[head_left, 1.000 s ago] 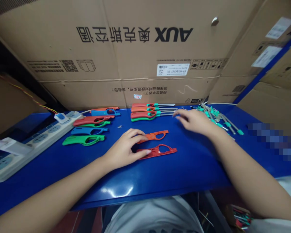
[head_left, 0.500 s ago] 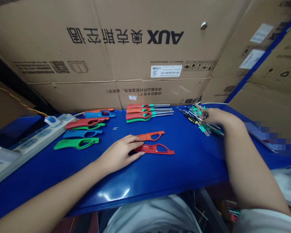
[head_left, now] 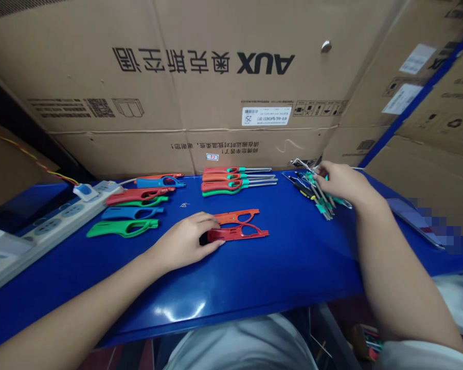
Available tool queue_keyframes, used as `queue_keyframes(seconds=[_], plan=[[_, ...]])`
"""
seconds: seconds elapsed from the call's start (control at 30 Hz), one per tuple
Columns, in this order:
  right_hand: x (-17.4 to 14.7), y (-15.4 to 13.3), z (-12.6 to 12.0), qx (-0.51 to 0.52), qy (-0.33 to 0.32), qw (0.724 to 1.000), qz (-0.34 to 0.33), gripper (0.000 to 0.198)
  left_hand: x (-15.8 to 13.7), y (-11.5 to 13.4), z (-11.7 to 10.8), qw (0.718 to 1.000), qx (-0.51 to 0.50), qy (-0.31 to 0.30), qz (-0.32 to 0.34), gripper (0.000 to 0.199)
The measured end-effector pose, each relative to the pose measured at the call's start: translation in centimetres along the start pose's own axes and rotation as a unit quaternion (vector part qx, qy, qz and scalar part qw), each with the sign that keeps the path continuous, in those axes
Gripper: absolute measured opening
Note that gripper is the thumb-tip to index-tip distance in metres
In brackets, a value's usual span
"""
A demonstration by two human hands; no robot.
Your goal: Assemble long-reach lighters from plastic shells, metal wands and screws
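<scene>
My left hand (head_left: 189,239) is closed on the near end of a red lighter shell half (head_left: 239,234), tilted a little with its hollow side showing. Just behind it lies an orange lighter shell half (head_left: 235,217), close to my fingertips. Over at the right, my right hand (head_left: 337,180) pinches a metal lighter tube (head_left: 320,191) with a green part and white wire, at the pile of similar tubes (head_left: 327,209). The fingers partly hide where the tube is gripped. Beside the pile rests a black and yellow screwdriver (head_left: 304,189).
Several lighters with metal tubes (head_left: 237,184) are stacked at the back centre. Coloured lighter shells (head_left: 123,227) lie on the left, beside a white power strip (head_left: 57,221). A cardboard sheet (head_left: 200,108) stands behind the blue table (head_left: 254,288). A phone-like slab (head_left: 416,221) lies right.
My right hand has raised a tube slightly out of the pile, and its white wire now shows above. My left hand has shifted the red shell half slightly left and tilted it.
</scene>
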State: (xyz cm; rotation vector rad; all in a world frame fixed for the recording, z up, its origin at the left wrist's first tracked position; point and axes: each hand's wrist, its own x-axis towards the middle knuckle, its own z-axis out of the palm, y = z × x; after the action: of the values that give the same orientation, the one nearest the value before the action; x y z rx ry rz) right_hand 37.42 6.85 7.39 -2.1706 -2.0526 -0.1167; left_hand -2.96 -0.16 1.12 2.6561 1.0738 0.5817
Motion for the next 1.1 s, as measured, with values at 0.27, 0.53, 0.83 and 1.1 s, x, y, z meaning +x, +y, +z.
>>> queue_keyframes(seconds=[0.27,0.53,0.83,1.1], plan=[[-2.0,-5.0,0.6,0.257,0.023,0.934,-0.247,0.025,0.0,-0.6,-1.6,0.999,0.012,-0.035,-0.04,0.02],[-4.2,-9.8,2.4,0.275,0.007,0.878,-0.393,0.02,0.0,-0.5,-3.0,0.994,0.056,-0.074,-0.063,0.019],[-4.5,-9.9,3.0,0.231,-0.028,0.896,-0.378,0.016,-0.4,-1.2,-3.4,0.996,0.062,-0.058,-0.038,0.018],[-4.5,-10.0,3.0,0.204,-0.029,0.901,-0.381,0.014,-0.2,-0.6,-3.1,0.996,0.065,-0.051,-0.036,0.027]])
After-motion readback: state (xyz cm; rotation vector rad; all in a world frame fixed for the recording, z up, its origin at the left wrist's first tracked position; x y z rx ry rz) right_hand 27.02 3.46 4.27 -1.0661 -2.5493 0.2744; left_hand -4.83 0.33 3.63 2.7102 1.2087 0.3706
